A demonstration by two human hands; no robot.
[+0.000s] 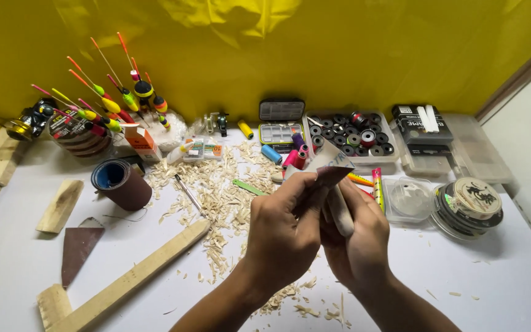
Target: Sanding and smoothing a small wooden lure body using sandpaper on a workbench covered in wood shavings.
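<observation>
My left hand [284, 230] pinches a folded piece of sandpaper [326, 167], brown on one face and pale on the other, against a pale, smooth wooden piece [342, 212]. My right hand [359, 237] grips that wooden piece upright in its fingers. Both hands meet over the white table [19, 258], just in front of a spread of wood shavings [216, 190].
A long wood strip [136, 273], a wood block [60, 205], a sandpaper roll [120, 182] and a sandpaper triangle [80, 246] lie at left. Fishing floats [109, 104] stand at the back left. A tray of spools [351, 138], clear boxes [456, 154] and line reels [469, 206] sit right.
</observation>
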